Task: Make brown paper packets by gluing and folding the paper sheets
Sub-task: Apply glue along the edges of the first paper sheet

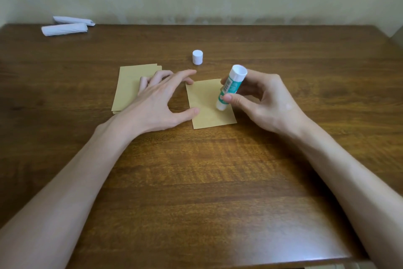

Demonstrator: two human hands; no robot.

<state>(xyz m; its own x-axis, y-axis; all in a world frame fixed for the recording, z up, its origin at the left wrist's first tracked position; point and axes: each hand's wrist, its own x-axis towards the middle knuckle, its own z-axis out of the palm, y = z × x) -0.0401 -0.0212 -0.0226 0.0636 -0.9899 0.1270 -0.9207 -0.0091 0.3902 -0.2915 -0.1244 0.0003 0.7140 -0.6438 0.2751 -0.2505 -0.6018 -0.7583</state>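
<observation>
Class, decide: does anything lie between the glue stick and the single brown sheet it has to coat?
Nothing visible: the glue stick in the right hand touches the sheet; the left hand presses only its left edge.

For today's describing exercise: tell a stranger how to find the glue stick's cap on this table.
Start at the wooden table. Beyond the single brown sheet under the glue stick, towards the wall, stands the cap. It is a short, upright white cylinder standing alone, unlike the two long white paper rolls lying at the far left edge.

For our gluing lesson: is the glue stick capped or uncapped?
Uncapped: the white cap stands on the table, apart from the glue stick.
</observation>
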